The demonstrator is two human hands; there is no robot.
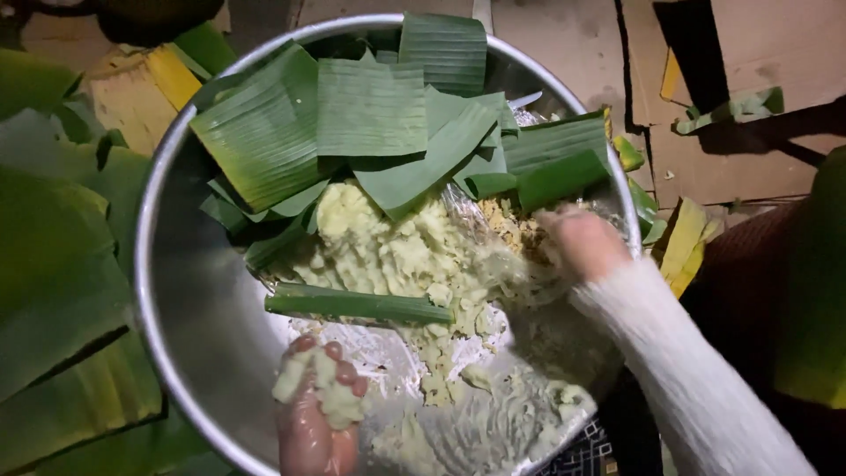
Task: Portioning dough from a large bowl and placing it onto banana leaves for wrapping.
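Left hand [310,407] is gripping a clump of yellow mash [388,256] inside the steel bowl [189,326]; right hand [586,242] (blurred, grip unclear) is reaching beside the banana leaves [352,115].

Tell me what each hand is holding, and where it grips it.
The left hand holds a lump of pale yellow mash, cupped from below in its fingers. The right hand is blurred at the metal bowl's far rim; any grip cannot be told.

Light falls from above onto the centre, where the large round steel basin [176,291] shows pale glare along its rim at nine o'clock. Corners at twelve and three o'clock sink into dim shadow. The white-sleeved right hand [586,242] is motion-blurred; edges curve slightly.
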